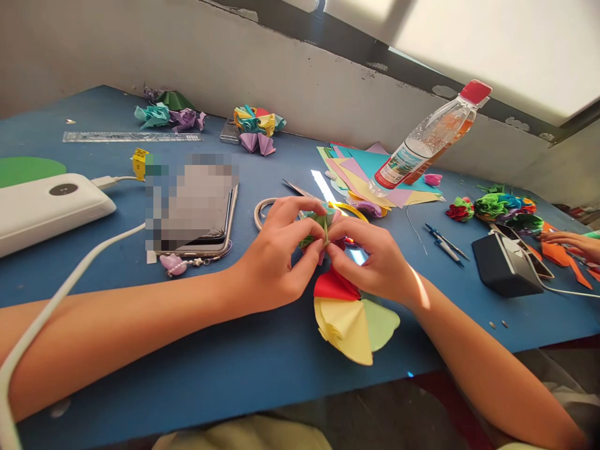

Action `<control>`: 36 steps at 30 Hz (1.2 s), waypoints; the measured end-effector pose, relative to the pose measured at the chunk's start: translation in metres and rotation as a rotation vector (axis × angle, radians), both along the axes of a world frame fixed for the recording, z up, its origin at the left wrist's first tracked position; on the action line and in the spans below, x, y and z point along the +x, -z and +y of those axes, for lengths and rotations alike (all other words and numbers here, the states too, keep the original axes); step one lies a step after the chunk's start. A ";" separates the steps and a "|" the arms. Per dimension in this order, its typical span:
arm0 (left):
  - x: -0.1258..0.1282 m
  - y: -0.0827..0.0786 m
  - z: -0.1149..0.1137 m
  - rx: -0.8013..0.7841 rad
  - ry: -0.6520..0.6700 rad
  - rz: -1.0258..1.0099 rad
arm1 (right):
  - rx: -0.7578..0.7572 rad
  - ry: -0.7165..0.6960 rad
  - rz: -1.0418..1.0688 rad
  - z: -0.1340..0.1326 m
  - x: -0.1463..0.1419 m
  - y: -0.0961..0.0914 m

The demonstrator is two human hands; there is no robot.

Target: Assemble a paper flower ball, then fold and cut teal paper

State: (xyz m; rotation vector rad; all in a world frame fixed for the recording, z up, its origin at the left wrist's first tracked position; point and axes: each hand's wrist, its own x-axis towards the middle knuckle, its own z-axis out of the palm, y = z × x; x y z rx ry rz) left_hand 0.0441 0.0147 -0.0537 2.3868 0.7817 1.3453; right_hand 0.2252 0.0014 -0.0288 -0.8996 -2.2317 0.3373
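Observation:
My left hand (285, 256) and my right hand (370, 256) meet over the blue table, both closed in a pinch on a folded green paper piece (327, 226). Its lower end is hidden between my fingertips, and more green and pink paper shows behind them. Below my right hand lie pleated paper pieces: a red one (335, 284), a yellow one (347, 325) and a pale green one (382, 325). Behind my left hand, scissors are partly hidden, with one blade (297, 187) showing.
A phone (197, 206) with a pink charm and a white power bank (56, 206) stand left, its cable crossing my left forearm. A bottle (422, 144) tilts over coloured paper sheets (347, 165). Right are pens (443, 244), a black box (504, 262), paper flowers (501, 206) and another person's hand (572, 240).

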 end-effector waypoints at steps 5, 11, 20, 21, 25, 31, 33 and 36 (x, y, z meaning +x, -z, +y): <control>0.000 -0.001 -0.001 0.013 -0.003 -0.001 | -0.007 0.001 0.008 0.000 0.000 0.000; 0.000 -0.002 -0.001 0.013 -0.013 0.016 | -0.008 -0.003 0.015 -0.001 -0.001 0.000; 0.000 -0.001 -0.001 0.029 -0.003 0.001 | -0.023 -0.007 0.026 0.000 0.000 -0.002; 0.000 -0.001 -0.001 0.029 0.000 0.003 | -0.029 -0.016 0.031 0.000 0.001 -0.002; 0.000 -0.001 -0.001 0.036 -0.001 0.008 | -0.029 -0.020 0.039 0.000 0.000 -0.001; 0.000 0.000 -0.001 0.053 -0.002 0.019 | -0.028 -0.014 0.036 -0.002 -0.001 -0.002; 0.000 0.000 -0.001 0.045 -0.005 0.015 | -0.027 -0.007 0.043 -0.001 -0.001 -0.002; 0.000 0.000 -0.001 0.036 -0.013 0.001 | -0.035 -0.013 0.058 -0.001 -0.001 -0.002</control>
